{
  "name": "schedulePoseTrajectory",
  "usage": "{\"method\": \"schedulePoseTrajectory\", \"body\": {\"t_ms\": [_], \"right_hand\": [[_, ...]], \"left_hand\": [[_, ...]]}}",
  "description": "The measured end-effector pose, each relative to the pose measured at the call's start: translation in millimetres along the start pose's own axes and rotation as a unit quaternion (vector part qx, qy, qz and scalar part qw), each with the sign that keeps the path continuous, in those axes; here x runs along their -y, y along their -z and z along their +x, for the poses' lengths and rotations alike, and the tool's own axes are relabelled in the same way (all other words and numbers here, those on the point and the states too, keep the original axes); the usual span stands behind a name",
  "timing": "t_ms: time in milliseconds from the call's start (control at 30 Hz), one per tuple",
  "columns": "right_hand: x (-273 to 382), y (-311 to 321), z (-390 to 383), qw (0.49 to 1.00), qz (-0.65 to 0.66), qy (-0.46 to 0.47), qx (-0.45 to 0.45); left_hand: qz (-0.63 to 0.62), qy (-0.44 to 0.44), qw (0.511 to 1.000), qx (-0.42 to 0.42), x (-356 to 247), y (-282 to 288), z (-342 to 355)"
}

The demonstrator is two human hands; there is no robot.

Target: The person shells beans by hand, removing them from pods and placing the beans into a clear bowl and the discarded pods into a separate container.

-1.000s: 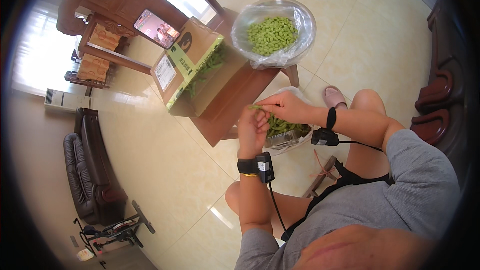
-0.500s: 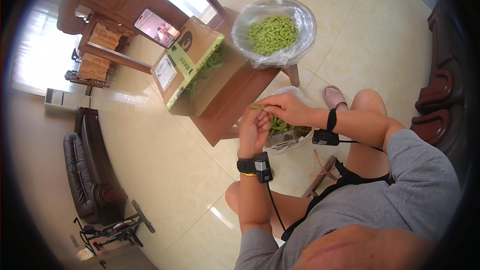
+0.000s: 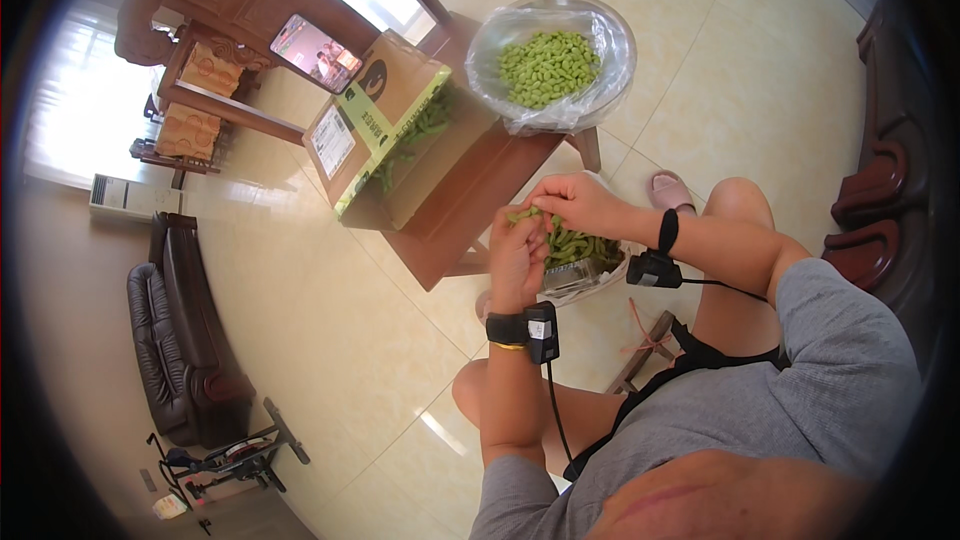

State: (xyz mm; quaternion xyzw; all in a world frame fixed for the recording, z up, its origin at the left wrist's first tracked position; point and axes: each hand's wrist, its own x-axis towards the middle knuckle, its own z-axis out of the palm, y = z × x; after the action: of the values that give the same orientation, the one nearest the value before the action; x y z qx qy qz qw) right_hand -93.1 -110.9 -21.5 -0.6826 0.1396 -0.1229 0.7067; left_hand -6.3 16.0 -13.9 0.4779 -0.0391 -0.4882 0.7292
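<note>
My left hand (image 3: 517, 252) and my right hand (image 3: 583, 204) meet in front of me, fingertips pinched on a green soybean pod (image 3: 524, 214). Fingers cover much of the pod. Just below and beyond them lies a heap of green pods (image 3: 580, 248) in a clear plastic container, partly behind my hands. A metal bowl (image 3: 622, 26) lined with a clear plastic bag stands farther off and holds many shelled green beans (image 3: 549, 69). To its left, an open cardboard box (image 3: 408, 202) lies on its side with more pods (image 3: 412, 145) inside.
The box and bowl rest on a reddish-brown wooden chair seat (image 3: 440, 246). A phone (image 3: 316, 54) with a lit screen leans above the box. Dark leather seats (image 3: 185, 330) stand at left, a dark carved sofa (image 3: 868, 230) at right. Cables run from my wrist devices (image 3: 542, 332).
Both hands have shifted, the left slightly right and the right slightly up and left. Their fingertips have come closer together around the pod. Box and bowl stay in place.
</note>
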Motion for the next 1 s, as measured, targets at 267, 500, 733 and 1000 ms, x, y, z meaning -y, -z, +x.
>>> {"method": "schedulePoseTrajectory", "body": {"t_ms": [267, 500, 733, 1000], "right_hand": [[4, 16, 6, 0.996, -0.079, 0.013, 0.039], [9, 21, 4, 0.988, -0.134, 0.049, 0.058], [14, 26, -1, 0.981, -0.157, 0.080, 0.086], [10, 23, -1, 0.981, -0.160, 0.094, 0.059]], "left_hand": [[0.063, 0.001, 0.998, -0.003, -1, 2, 3], [0.177, 0.057, 0.983, 0.008, -1, -1, 2], [0.160, 0.101, 0.979, 0.070, 0, 2, 6], [0.146, 0.129, 0.978, 0.070, 4, 3, 10]]}}
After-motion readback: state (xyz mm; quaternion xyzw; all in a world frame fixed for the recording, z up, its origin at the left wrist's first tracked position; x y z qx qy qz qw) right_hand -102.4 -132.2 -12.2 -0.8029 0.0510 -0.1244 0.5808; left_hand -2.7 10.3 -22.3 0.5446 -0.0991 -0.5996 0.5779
